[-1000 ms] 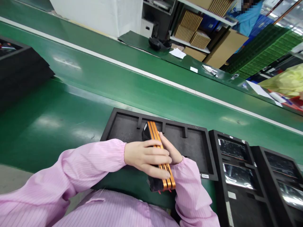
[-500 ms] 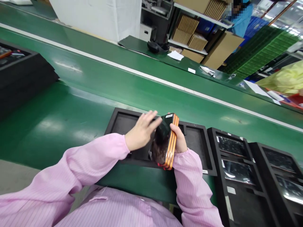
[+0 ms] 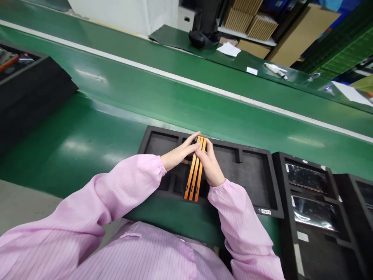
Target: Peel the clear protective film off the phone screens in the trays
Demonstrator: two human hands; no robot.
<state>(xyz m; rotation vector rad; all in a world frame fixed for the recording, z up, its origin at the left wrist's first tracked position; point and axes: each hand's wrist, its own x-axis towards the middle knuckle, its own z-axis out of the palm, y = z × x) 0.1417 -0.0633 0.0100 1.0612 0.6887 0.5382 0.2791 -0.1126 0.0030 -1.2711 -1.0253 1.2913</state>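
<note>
Left hand (image 3: 180, 154) and right hand (image 3: 212, 166) squeeze three orange-edged devices (image 3: 195, 175) over the black tray (image 3: 256, 175); slacken either side and the middle one could drop!

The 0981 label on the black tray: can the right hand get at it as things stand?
Probably, if the right hand leaves the orange-edged stack; nothing covers the label, just beyond the right sleeve.
</note>
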